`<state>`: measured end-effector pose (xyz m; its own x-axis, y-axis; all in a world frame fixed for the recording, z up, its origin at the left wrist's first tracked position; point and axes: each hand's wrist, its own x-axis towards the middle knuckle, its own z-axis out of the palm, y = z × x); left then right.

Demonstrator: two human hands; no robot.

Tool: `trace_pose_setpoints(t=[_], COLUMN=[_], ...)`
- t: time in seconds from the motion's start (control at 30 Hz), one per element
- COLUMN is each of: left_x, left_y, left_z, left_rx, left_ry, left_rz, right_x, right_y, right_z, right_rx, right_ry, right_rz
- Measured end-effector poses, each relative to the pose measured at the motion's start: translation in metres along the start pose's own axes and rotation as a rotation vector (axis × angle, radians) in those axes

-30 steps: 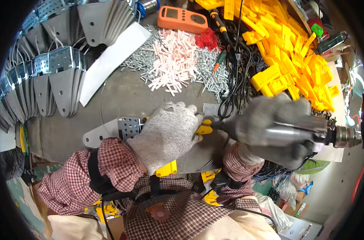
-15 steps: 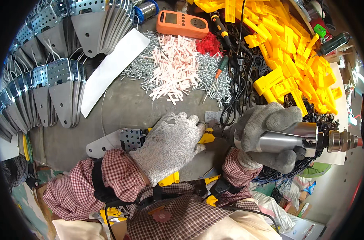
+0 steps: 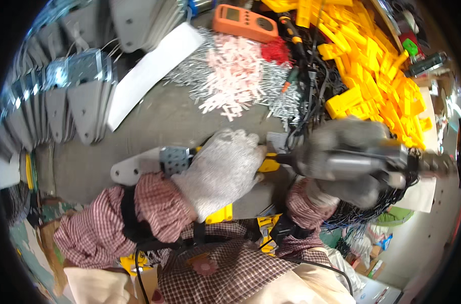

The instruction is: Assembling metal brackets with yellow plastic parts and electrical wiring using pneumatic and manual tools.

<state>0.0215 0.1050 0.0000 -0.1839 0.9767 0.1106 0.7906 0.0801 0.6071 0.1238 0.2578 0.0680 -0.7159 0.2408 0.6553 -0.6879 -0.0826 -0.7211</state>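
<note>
My left hand (image 3: 219, 171), in a pale grey knit glove, is closed over a yellow plastic part (image 3: 269, 162) on the table. The part's end sticks out past my fingers; its middle is hidden under my palm. To the left of that hand a grey metal plate (image 3: 133, 166) with a perforated bracket (image 3: 175, 160) reaches out in line with it. My right hand (image 3: 344, 136), gloved and blurred, wraps round a silver cylindrical power screwdriver (image 3: 348, 166) held level. Its dark nose points left at the yellow end; whether the tip touches cannot be made out.
Screws (image 3: 283, 104) and pale pink sleeves (image 3: 233, 73) lie heaped beyond my hands, near an orange meter (image 3: 244, 23). Yellow parts (image 3: 365, 76) pile up at the right. Metal plates (image 3: 88, 109) stand in rows at the left, beside a white strip (image 3: 154, 76).
The whole view has shifted, with the far table things now higher and further right, and blurred. My left hand keeps its hold; the screwdriver stays in line with the yellow part.
</note>
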Motion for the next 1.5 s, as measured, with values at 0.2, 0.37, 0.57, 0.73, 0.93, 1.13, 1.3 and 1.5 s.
trace_pose_setpoints(t=[0.2, 0.37, 0.57, 0.73, 0.93, 1.13, 1.3, 1.5], left_x=[0.001, 0.001, -0.002, -0.006, -0.003, -0.003, -0.006, -0.059], left_y=[0.005, -0.001, -0.001, -0.006, -0.005, -0.005, 0.007, -0.039], left_z=[-0.016, -0.008, -0.010, 0.004, -0.007, 0.002, -0.021, -0.056], left_rx=[-0.003, -0.077, -0.158, -0.120, -0.142, -0.061, -0.018, -0.257], left_ry=[-0.113, -0.055, -0.034, 0.150, 0.024, 0.020, -0.076, -0.139], left_rz=[-0.032, -0.030, -0.015, 0.038, -0.013, 0.020, -0.094, -0.286], right_x=[0.006, -0.004, -0.003, -0.009, -0.005, -0.024, 0.005, 0.041], right_y=[-0.031, -0.003, -0.016, 0.000, -0.014, -0.026, -0.010, -0.005], right_z=[0.083, 0.102, 0.109, 0.110, 0.089, 0.078, 0.065, 0.069], right_rx=[0.128, 0.066, 0.007, 0.024, 0.103, -0.054, 0.037, -0.232], right_ry=[-0.344, -0.446, -0.472, -0.439, -0.564, -0.374, -0.599, -0.196], right_rz=[0.085, 0.145, 0.135, 0.138, 0.232, 0.052, 0.086, 0.305])
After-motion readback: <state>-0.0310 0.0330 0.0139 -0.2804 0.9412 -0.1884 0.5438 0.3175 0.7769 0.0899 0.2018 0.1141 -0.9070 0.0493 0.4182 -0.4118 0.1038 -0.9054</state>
